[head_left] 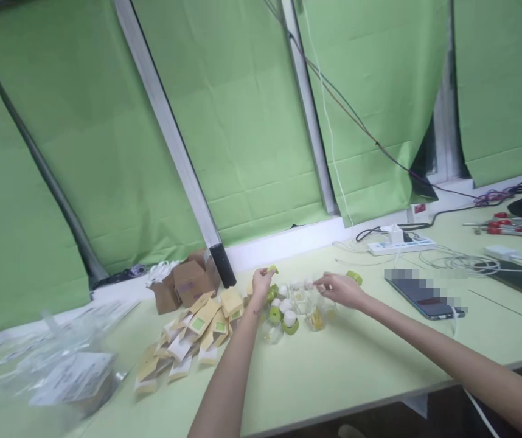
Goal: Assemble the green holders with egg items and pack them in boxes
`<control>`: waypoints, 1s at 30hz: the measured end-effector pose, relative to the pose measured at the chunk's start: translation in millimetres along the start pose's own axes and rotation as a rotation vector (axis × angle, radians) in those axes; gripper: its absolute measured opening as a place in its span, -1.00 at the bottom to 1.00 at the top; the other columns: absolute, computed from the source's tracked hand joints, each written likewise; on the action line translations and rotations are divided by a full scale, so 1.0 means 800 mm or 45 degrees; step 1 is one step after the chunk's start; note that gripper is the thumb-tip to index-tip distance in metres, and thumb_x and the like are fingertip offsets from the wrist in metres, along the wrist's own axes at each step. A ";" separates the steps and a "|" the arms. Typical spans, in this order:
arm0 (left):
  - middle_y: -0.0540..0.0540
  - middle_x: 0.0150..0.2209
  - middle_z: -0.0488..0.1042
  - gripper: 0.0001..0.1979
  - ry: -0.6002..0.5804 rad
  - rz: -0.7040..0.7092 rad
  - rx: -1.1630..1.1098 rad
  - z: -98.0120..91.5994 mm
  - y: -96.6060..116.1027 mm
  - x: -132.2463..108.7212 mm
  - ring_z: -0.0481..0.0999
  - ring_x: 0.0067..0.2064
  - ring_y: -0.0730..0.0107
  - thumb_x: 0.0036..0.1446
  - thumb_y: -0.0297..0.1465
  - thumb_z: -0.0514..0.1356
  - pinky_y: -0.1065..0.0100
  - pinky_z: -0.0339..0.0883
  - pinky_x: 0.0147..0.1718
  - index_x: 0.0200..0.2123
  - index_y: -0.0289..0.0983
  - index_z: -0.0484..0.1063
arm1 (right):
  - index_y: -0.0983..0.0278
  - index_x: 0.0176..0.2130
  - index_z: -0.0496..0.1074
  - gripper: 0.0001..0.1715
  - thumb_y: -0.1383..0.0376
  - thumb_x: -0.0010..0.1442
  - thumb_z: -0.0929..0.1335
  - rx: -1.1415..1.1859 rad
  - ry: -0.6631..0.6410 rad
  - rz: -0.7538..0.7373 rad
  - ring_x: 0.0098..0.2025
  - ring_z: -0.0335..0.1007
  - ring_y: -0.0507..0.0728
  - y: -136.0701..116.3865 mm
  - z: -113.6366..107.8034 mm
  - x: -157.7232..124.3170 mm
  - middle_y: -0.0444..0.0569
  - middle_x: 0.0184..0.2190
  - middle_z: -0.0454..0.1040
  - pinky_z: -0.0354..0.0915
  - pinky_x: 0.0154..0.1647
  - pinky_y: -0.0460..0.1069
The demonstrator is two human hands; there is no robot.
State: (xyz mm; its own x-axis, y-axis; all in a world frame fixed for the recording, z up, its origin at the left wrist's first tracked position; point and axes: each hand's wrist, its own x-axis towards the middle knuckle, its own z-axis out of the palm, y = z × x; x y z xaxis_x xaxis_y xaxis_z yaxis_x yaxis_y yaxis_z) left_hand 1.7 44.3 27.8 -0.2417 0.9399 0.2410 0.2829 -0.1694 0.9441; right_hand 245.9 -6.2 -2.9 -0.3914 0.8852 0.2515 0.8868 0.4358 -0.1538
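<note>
My left hand (262, 283) is closed on a small green cap (273, 269) at the far side of a cluster of parts. Below it are more green caps (275, 314) and white round pieces (289, 318). My right hand (341, 289) reaches over the right side of the cluster, its fingertips pinched together; what they hold is too small to make out. Under and beside it stand clear jars, one clear jar (316, 320) with something yellow inside. Another clear jar (272, 333) lies at the near left. A lone green cap (354, 277) rests behind my right hand.
Left of the cluster, small yellow boxes (201, 322) lie heaped before a brown carton (192, 281). Clear plastic bags (73, 371) cover the far left. To the right are a phone (425, 296) on a cable, a power strip (402, 244) and red-handled tools (516, 228).
</note>
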 end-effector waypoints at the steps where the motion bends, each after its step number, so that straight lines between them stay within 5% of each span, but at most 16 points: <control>1: -0.16 0.02 0.39 -0.67 0.008 -0.003 0.094 0.001 0.000 0.006 0.45 -0.06 0.22 0.20 -0.29 0.15 0.08 0.39 -0.12 0.01 -0.27 0.32 | 0.28 0.04 0.33 -0.65 0.22 0.28 0.31 0.006 0.036 0.095 -0.09 0.41 0.16 0.014 -0.006 0.003 0.02 0.00 0.39 0.38 -0.11 0.14; 7: -0.15 0.01 0.39 -0.67 -0.017 0.032 0.613 0.008 0.003 0.040 0.46 -0.07 0.23 0.20 -0.29 0.15 0.09 0.40 -0.12 0.01 -0.28 0.33 | 0.28 0.03 0.33 -0.66 0.23 0.28 0.32 0.115 0.033 0.461 -0.09 0.41 0.16 0.085 -0.014 0.022 0.02 0.00 0.39 0.39 -0.12 0.14; 15: -0.15 0.01 0.39 -0.68 -0.168 0.064 0.864 0.029 -0.007 0.064 0.45 -0.06 0.23 0.20 -0.29 0.15 0.08 0.39 -0.11 0.00 -0.27 0.33 | 0.29 0.02 0.34 -0.66 0.23 0.27 0.33 0.283 0.130 0.569 -0.09 0.42 0.16 0.098 0.025 0.024 0.01 -0.02 0.40 0.39 -0.12 0.14; 21: -0.17 0.05 0.36 -0.65 -0.286 0.058 0.473 0.051 0.010 0.032 0.43 -0.03 0.20 0.20 -0.30 0.15 0.06 0.38 -0.09 0.04 -0.27 0.30 | 0.29 0.04 0.32 -0.64 0.21 0.28 0.32 0.485 0.305 0.433 -0.08 0.40 0.17 0.084 -0.012 0.010 0.02 -0.01 0.39 0.37 -0.10 0.16; 26: -0.13 -0.12 0.45 -0.58 -0.640 -0.084 -0.144 0.065 0.024 -0.044 0.50 -0.27 0.35 0.23 -0.18 0.08 0.21 0.44 -0.30 0.08 -0.26 0.25 | 0.32 -0.06 0.37 -0.65 0.13 0.27 0.31 0.831 0.255 0.153 -0.24 0.45 0.10 0.012 -0.043 0.015 -0.03 -0.19 0.47 0.38 -0.21 0.07; 30: -0.06 -0.30 0.46 -0.52 -0.801 -0.100 -0.600 0.051 0.032 -0.087 0.41 -0.45 0.50 0.08 -0.11 0.21 0.37 0.38 -0.39 -0.01 -0.26 0.35 | 0.29 -0.24 0.44 -0.69 0.09 0.19 0.33 1.023 0.241 -0.013 -0.18 0.42 0.13 -0.043 -0.055 0.018 -0.03 -0.23 0.49 0.33 -0.18 0.01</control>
State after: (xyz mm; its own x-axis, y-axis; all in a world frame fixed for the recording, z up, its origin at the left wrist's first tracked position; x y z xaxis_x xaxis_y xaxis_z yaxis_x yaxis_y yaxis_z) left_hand 63.8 -13.0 26.0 0.3653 0.9218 0.1299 -0.1708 -0.0708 0.9828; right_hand 220.5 -16.0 47.7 -0.2870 0.8693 0.4025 0.4090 0.4911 -0.7691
